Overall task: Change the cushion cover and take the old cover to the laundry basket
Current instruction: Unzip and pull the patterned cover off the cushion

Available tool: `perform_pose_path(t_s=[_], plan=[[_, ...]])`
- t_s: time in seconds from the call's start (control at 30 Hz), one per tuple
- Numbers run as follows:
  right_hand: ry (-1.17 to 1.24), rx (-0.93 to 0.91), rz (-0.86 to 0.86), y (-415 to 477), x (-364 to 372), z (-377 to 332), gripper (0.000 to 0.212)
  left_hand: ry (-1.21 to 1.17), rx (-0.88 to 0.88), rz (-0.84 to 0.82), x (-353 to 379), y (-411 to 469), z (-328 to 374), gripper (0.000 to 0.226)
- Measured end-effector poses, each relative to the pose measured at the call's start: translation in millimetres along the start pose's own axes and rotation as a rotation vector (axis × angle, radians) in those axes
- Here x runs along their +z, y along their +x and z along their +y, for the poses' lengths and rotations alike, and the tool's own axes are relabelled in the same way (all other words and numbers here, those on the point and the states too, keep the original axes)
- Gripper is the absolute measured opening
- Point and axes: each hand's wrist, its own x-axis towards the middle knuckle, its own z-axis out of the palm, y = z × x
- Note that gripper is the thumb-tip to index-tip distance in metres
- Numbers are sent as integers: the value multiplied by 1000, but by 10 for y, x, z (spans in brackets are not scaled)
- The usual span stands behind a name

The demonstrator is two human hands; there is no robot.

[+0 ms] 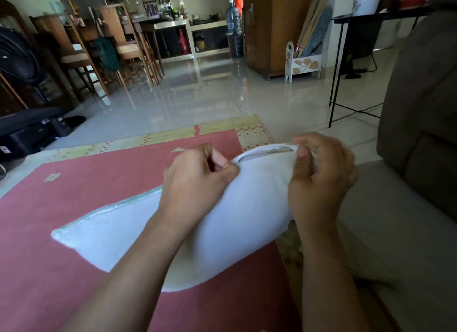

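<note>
A white cushion (pixel 222 220) in a pale cover lies across my lap, over the red rug. Its far end points up and right, where an opening in the cover (pixel 262 152) gapes along the seam. My left hand (pixel 197 181) pinches the cover's edge at the left side of that opening. My right hand (pixel 319 178) grips the cover's edge at the right corner, fingers curled round the fabric. The near left corner of the cushion has a pale green piped edge (pixel 108 208). No laundry basket is in view.
A red rug (pixel 99 178) with a yellow border covers the floor ahead. A brown sofa (pixel 420 124) rises on the right, with its beige seat (pixel 400 233) beside me. A black metal side table (pixel 351 67) stands behind it. Wooden chairs (pixel 118 50) and a fan (pixel 17 57) are at far left.
</note>
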Motion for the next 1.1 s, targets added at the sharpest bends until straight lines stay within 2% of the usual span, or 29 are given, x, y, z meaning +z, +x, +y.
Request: perform_pose_path(t_s=[0.1,0.2,0.47,0.63,0.77,0.9,1.0,1.03,1.1], plan=[[-236,-234,-185,-53,2,-220,24,-6,31,36,2,-56,50,16],[-300,-247,-337,-108,80,-264,17,-24,35,62,-17,-73,39,15],[-278,-138,-179,-138,130,-168,9,51,-3,66,-153,-104,-28,17],[-260,-134,-110,-162,173,-151,8,28,-113,45,-317,-130,-170,23],[-270,-125,-55,-176,183,-127,7,167,-121,92,-466,-178,-187,27],[-268,-98,-64,-175,178,-138,5,306,-91,100,-548,-301,-208,37],[-299,-27,-78,-126,127,-55,4,474,-64,140,-611,-362,-221,35],[-275,4,-94,-85,84,2,6,458,-84,148,-662,-350,-270,33],[-184,-9,-172,-19,-1,91,14,262,-114,115,-748,-297,-387,24]])
